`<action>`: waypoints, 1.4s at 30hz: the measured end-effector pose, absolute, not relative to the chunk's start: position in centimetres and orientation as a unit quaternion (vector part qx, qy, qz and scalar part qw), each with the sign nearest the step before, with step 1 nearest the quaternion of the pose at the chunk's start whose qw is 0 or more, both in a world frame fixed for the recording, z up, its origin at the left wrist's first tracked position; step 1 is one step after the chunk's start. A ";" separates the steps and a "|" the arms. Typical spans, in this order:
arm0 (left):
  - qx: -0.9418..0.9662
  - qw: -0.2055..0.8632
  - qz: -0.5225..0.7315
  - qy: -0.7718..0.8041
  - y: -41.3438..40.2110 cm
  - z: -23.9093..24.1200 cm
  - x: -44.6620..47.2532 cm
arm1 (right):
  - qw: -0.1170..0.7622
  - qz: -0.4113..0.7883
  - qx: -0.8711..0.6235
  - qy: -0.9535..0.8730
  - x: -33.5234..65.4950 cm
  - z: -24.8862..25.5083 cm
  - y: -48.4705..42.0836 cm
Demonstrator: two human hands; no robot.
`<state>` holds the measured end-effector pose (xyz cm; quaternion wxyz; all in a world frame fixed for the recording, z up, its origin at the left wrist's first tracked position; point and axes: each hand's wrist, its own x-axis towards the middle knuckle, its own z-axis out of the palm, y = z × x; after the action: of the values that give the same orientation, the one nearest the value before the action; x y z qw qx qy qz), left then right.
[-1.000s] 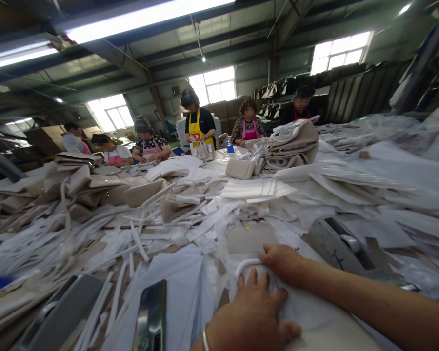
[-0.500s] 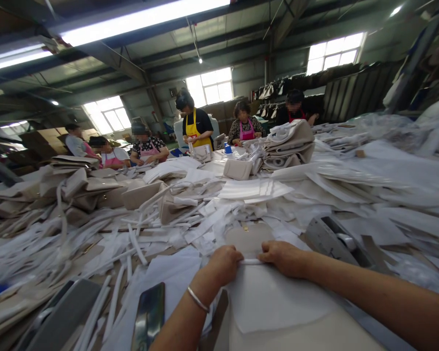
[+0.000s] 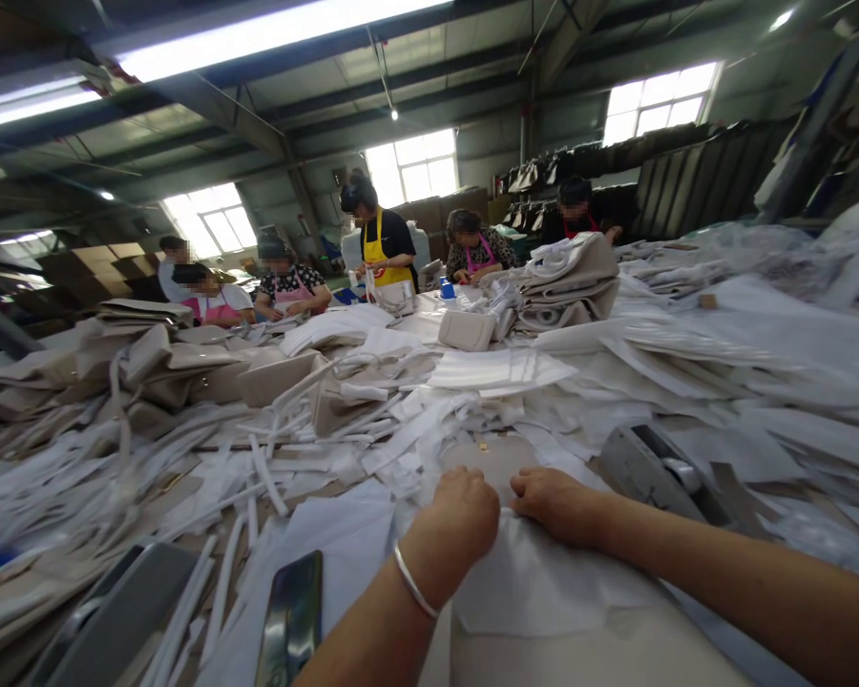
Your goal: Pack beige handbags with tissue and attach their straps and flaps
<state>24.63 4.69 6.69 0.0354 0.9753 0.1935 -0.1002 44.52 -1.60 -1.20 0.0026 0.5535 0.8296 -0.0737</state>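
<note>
A pale beige handbag (image 3: 601, 654) lies in front of me, its rounded flap (image 3: 491, 463) with a small gold clasp pointing away. A thin white wrapping sheet (image 3: 544, 582) covers part of it, creased at its far edge. My left hand (image 3: 469, 510), with a silver bangle on the wrist, is closed over the far left corner of that sheet; its fingertips are hidden. At the same edge, just to the right, my right hand (image 3: 555, 501) pinches the sheet between thumb and fingers. A narrow gap separates both hands.
A phone (image 3: 292, 615) lies left of my forearm. Grey tape dispensers stand at the left (image 3: 121, 620) and right (image 3: 659, 477). White strips, paper sheets and beige bags (image 3: 282, 382) cover the table. Several people in aprons work along the far side, one standing in a yellow apron (image 3: 376, 253).
My left hand has shifted right and rolled over the sheet's far edge, hiding the white rolled strip seen between the hands. The sheet is more creased; my right hand has barely moved.
</note>
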 end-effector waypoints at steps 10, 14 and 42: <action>0.966 0.110 -0.114 0.203 0.4 2.2 26.4 | -0.009 -0.081 0.563 0.823 44.5 -1.3 -2.2; 0.947 0.201 -0.065 0.243 0.6 1.3 25.2 | -0.017 -0.099 0.572 0.814 44.6 -0.9 -2.4; 0.943 0.201 -0.049 0.262 0.6 -0.1 25.0 | -0.048 -0.107 0.673 0.730 46.8 3.4 -5.7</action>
<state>25.02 0.59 -0.05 0.2012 0.9426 0.2621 -0.0490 46.82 -5.68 3.44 -0.0480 0.6734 0.7298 -0.1073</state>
